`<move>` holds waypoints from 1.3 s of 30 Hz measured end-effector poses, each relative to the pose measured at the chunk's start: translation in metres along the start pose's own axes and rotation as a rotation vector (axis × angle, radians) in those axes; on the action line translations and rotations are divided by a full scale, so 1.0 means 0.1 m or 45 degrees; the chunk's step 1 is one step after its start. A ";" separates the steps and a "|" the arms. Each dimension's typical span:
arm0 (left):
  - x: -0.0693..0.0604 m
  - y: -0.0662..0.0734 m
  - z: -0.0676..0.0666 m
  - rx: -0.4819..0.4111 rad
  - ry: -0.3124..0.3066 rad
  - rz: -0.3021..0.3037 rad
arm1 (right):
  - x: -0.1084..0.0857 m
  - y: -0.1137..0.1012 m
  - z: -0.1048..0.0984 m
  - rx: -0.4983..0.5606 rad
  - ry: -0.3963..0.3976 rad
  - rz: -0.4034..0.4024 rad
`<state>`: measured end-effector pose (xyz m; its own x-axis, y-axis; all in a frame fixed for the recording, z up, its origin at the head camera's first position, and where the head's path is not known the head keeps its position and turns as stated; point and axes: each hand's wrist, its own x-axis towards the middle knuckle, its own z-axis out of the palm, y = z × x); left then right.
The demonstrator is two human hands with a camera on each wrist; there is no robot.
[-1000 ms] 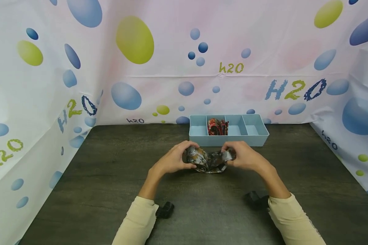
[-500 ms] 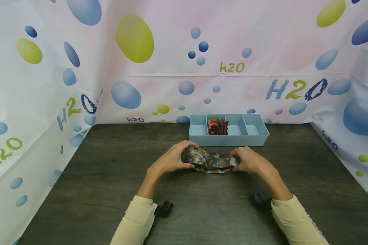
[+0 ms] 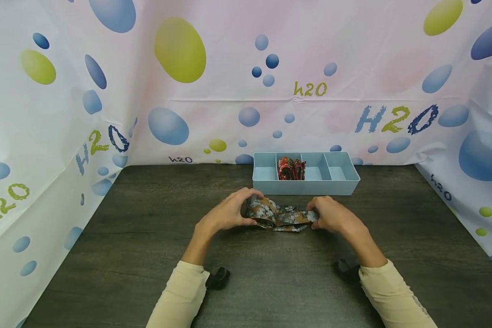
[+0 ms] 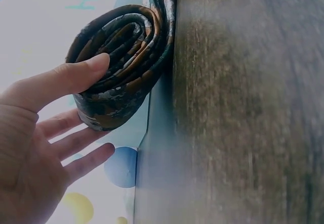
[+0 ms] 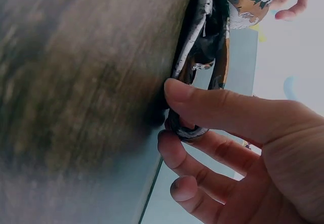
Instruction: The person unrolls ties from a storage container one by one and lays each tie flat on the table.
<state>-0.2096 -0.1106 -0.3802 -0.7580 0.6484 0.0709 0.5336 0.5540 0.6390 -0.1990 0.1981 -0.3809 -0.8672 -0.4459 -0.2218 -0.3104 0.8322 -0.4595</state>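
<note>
A floral necktie (image 3: 287,217) in brown, grey and dark tones lies partly rolled on the table. My left hand (image 3: 226,212) grips the rolled part at its left; in the left wrist view the thumb presses the side of the coil (image 4: 119,52) and the other fingers lie behind it. My right hand (image 3: 332,215) pinches the unrolled tail at its right end. The right wrist view has the tail's fold (image 5: 190,130) between thumb and fingers, with loose layers standing a little apart.
Behind the hands stands a light blue divided box (image 3: 303,187). A rolled red patterned necktie (image 3: 289,169) sits in its second compartment from the left. The dark wooden table (image 3: 160,200) ends at a printed backdrop (image 3: 213,118) behind and on both sides.
My right hand has moved right and slightly down, drawing the necktie's tail out straighter; it has barely moved in the last half second. The left hand keeps its grip on the roll.
</note>
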 end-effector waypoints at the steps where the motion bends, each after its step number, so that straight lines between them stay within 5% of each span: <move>1: 0.00 0.00 0.00 0.006 -0.004 0.000 | 0.00 0.00 0.00 0.002 0.001 0.001; 39: 0.06 0.07 0.03 0.123 -0.045 -0.028 | 0.01 -0.02 0.01 0.025 0.013 0.038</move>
<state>-0.2090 -0.1012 -0.3777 -0.7571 0.6526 0.0296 0.5520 0.6149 0.5631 -0.1984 0.1955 -0.3812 -0.8798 -0.4176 -0.2271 -0.2768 0.8384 -0.4695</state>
